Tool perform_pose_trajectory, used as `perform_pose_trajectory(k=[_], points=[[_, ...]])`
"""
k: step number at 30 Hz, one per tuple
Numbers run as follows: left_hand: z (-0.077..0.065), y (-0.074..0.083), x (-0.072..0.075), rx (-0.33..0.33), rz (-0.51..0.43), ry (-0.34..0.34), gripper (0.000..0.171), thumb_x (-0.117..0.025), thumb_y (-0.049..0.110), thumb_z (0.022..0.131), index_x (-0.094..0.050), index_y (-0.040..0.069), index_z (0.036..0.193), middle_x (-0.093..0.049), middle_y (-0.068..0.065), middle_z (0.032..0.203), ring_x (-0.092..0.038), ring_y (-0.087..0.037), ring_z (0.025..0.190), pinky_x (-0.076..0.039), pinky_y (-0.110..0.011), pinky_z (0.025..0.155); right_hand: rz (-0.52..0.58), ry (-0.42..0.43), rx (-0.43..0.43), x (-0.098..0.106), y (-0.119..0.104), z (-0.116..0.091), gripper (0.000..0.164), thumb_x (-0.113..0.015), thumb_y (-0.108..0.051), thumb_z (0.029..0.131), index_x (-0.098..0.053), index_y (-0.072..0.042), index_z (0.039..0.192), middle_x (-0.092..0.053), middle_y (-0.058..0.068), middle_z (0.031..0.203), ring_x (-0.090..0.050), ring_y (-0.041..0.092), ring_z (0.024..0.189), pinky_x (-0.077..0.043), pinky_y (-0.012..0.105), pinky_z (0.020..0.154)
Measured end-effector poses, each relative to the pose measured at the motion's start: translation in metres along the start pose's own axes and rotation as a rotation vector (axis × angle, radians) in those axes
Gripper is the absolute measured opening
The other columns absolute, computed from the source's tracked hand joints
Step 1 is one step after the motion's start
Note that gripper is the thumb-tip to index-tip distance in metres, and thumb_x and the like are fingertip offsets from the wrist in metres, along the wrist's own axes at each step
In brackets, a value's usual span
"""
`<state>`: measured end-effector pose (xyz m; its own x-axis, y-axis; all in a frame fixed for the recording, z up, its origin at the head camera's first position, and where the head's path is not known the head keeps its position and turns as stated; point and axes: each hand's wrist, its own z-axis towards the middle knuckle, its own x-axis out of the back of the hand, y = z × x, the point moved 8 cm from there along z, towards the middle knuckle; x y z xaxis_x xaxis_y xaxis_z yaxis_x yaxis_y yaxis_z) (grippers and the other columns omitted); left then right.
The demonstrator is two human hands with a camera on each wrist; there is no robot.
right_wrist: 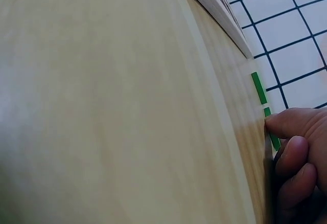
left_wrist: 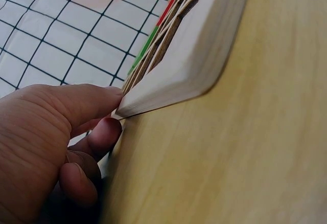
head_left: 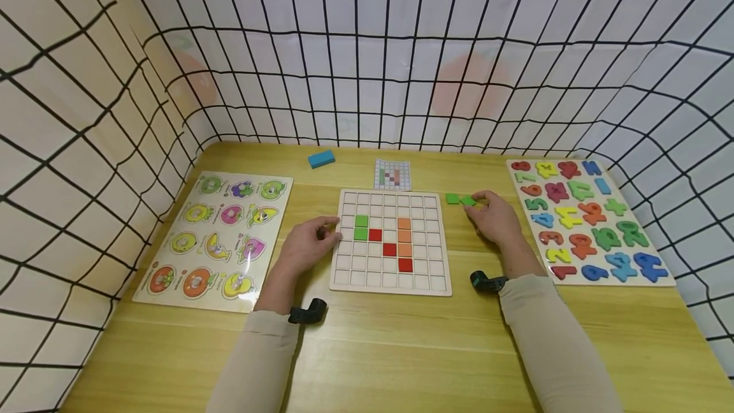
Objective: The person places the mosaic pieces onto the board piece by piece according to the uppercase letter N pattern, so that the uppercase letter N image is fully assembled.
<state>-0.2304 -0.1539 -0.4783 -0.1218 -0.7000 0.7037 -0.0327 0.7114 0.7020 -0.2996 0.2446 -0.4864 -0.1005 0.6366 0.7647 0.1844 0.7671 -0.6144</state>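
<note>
A square wooden grid board [head_left: 375,279] lies mid-table, with two green tiles, several orange tiles and several red tiles in its cells. My left hand [head_left: 309,244] holds the board's left edge between thumb and fingers; in the left wrist view, the thumb [left_wrist: 97,101] meets the rim and the other fingers are curled beside it. Right of the board, my right hand [head_left: 494,218] pinches a green square tile [head_left: 467,201], which sits slightly turned. Just left of that tile, another green tile [head_left: 452,198] lies flat on the table. The held tile is partly covered by fingertips in the right wrist view.
Behind the board lies a small pattern card [head_left: 392,174], and left of it a blue block [head_left: 321,159]. A fruit puzzle board [head_left: 229,241] is at the left, a number and letter puzzle board [head_left: 585,209] at the right. Black netting [head_left: 355,37] encloses the table.
</note>
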Motion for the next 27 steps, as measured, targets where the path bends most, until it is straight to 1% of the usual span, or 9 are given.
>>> perform_pose_trajectory(k=[5, 8, 12, 15, 22, 27], points=[[0.0, 0.001, 0.001, -0.019, 0.0, 0.003, 0.04, -0.07, 0.033, 0.096, -0.068, 0.019, 0.133, -0.064, -0.001, 0.089, -0.053, -0.016, 0.077, -0.039, -0.029, 0.067, -0.001, -0.001, 0.015, 0.0, -0.001, 0.0, 0.046, -0.057, -0.034, 0.103, -0.051, -0.009, 0.142, -0.063, 0.004, 0.073, -0.06, 0.017, 0.054, -0.044, 0.031, 0.061], [0.0, 0.001, 0.001, -0.027, -0.002, 0.009, 0.039, -0.07, 0.032, 0.096, -0.068, 0.018, 0.133, -0.065, -0.002, 0.088, -0.053, -0.016, 0.075, -0.039, -0.029, 0.066, 0.007, 0.0, 0.022, 0.001, -0.003, -0.001, 0.045, -0.057, -0.033, 0.103, -0.052, -0.009, 0.141, -0.063, 0.004, 0.073, -0.06, 0.017, 0.054, -0.045, 0.032, 0.062], [-0.001, 0.001, 0.002, -0.02, -0.003, 0.016, 0.039, -0.07, 0.032, 0.096, -0.068, 0.019, 0.133, -0.065, -0.001, 0.088, -0.053, -0.016, 0.075, -0.039, -0.029, 0.066, 0.016, 0.006, 0.033, 0.003, -0.005, -0.003, 0.043, -0.057, -0.033, 0.104, -0.052, -0.009, 0.14, -0.061, 0.003, 0.069, -0.058, 0.018, 0.054, -0.044, 0.032, 0.06], [-0.002, 0.001, 0.002, -0.011, -0.005, 0.014, 0.039, -0.07, 0.032, 0.096, -0.068, 0.019, 0.133, -0.064, -0.001, 0.088, -0.053, -0.016, 0.074, -0.039, -0.029, 0.065, 0.015, 0.016, 0.048, 0.004, -0.009, -0.005, 0.043, -0.057, -0.033, 0.104, -0.052, -0.009, 0.14, -0.059, 0.003, 0.071, -0.055, 0.019, 0.056, -0.043, 0.032, 0.059], [-0.002, 0.001, 0.002, 0.002, -0.01, 0.016, 0.04, -0.071, 0.032, 0.095, -0.068, 0.02, 0.133, -0.064, -0.001, 0.088, -0.052, -0.016, 0.074, -0.039, -0.029, 0.065, 0.009, 0.031, 0.109, 0.007, -0.025, -0.015, 0.044, -0.056, -0.035, 0.104, -0.053, -0.013, 0.141, -0.054, 0.007, 0.081, -0.05, 0.021, 0.062, -0.041, 0.032, 0.059], [-0.002, 0.0, 0.001, -0.002, -0.013, 0.018, 0.039, -0.071, 0.032, 0.095, -0.069, 0.02, 0.132, -0.064, -0.001, 0.088, -0.053, -0.016, 0.074, -0.039, -0.029, 0.065, 0.008, 0.023, 0.141, 0.007, -0.035, -0.024, 0.044, -0.055, -0.038, 0.104, -0.053, -0.015, 0.142, -0.053, 0.008, 0.085, -0.049, 0.023, 0.065, -0.041, 0.033, 0.061]])
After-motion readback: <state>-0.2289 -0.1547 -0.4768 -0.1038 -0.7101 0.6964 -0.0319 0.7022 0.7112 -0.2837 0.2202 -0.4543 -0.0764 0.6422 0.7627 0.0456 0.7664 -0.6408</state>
